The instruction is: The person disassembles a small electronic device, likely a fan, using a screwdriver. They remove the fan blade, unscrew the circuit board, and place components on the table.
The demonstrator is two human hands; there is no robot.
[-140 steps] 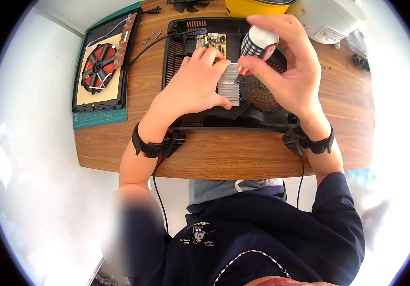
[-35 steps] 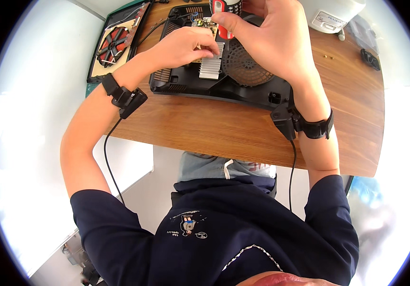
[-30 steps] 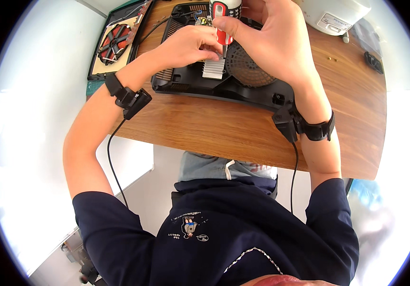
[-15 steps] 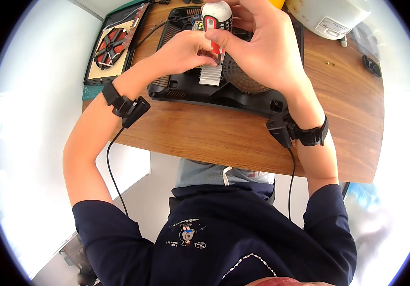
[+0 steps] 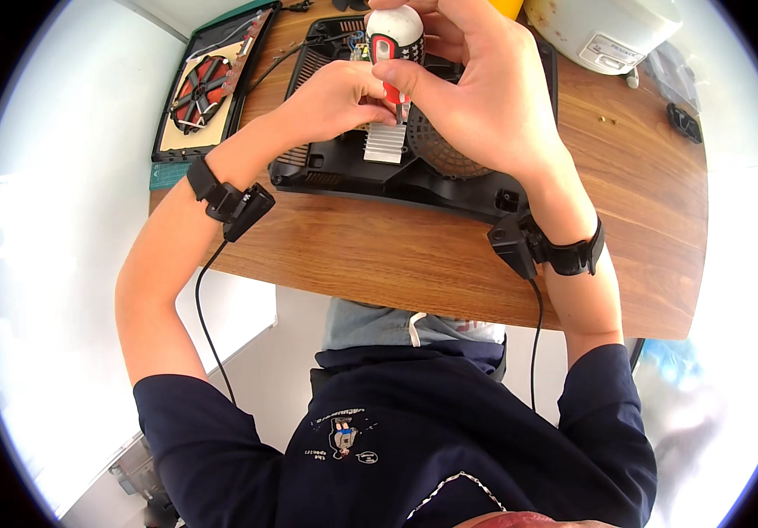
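Note:
My right hand (image 5: 493,106) is wrapped round a screwdriver (image 5: 395,40) with a white domed top and red-and-black handle, held upright, its metal shaft down at the upper end of a finned silver heat sink (image 5: 383,145). Beside that shaft my left hand (image 5: 331,101) has its fingertips curled in; what they hold, if anything, is hidden. Both hands are over an open black appliance housing (image 5: 361,180), which has a round perforated grille (image 5: 445,158) and a circuit board (image 5: 360,51), mostly covered by my hands.
Another opened panel with a red-and-black round part (image 5: 198,92) lies left on a green mat (image 5: 166,176). A white appliance (image 5: 599,26), a yellow object (image 5: 507,7), a clear bag (image 5: 665,66), small loose fasteners (image 5: 608,119) and a dark object (image 5: 684,123) share the wooden table (image 5: 353,255).
The screwdriver has swung from tilted to upright and moved left, my right hand with it. My left hand's fingers, earlier spread over the housing, are curled; both hands have lately shifted slightly toward me.

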